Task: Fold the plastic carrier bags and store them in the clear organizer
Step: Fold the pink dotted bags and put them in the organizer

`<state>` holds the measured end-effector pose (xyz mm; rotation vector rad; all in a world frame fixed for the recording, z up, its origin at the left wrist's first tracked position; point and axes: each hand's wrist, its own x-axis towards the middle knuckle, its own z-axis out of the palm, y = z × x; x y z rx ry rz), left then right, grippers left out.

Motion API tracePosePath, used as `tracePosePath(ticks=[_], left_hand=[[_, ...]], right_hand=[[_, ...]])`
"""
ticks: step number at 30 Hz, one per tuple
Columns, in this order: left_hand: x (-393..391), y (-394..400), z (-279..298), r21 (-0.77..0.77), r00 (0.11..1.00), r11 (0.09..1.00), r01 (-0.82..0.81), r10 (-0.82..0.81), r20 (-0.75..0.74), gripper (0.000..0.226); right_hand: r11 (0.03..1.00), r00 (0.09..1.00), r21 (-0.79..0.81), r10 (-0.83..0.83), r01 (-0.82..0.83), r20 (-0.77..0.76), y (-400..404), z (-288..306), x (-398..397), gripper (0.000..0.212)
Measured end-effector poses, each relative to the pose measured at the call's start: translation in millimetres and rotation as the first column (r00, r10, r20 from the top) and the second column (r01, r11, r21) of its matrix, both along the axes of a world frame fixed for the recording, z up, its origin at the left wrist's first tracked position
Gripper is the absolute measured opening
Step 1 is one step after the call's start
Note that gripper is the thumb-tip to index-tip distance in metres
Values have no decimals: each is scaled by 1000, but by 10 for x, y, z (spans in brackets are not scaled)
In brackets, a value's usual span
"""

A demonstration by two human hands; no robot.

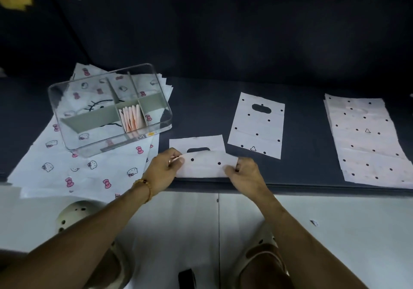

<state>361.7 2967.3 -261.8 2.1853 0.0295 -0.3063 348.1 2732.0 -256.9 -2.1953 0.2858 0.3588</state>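
Observation:
A pale pink carrier bag with black dots [206,161] lies near the front edge of the dark surface, its lower part folded up over the handle cut-out. My left hand [164,169] pinches the fold's left corner. My right hand [243,171] pinches its right corner. The clear organizer [67,136] stands to the left, with several folded pink bags [131,118] upright in its middle compartment.
A flat dotted bag [257,125] lies behind my right hand. A stack of dotted bags [366,141] sits at the right. Large white cartoon-cat bags [89,172] spread under the organizer. The dark surface's front edge [312,190] drops to a pale floor.

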Motion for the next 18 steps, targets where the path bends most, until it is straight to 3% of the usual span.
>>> tracePosePath(ticks=[3, 7, 10, 13, 18], left_hand=[[-12, -33, -28, -65, 991, 990, -122, 117, -67, 18], [18, -35, -36, -80, 984, 989, -127, 115, -135, 33], [78, -17, -72, 73, 980, 982, -173, 179, -83, 17], [149, -57, -68, 219, 963, 944, -248, 265, -53, 34], [220, -56, -46, 370, 953, 897, -242, 291, -83, 26]], right_hand=[[998, 998, 23, -65, 66, -19, 72, -44, 76, 22], [989, 989, -18, -149, 149, 6, 150, -55, 261, 45], [987, 990, -103, -126, 119, -62, 185, -86, 353, 40], [987, 991, -128, -106, 95, -76, 200, -119, 403, 33], [983, 996, -160, -91, 88, -14, 195, -129, 489, 28]])
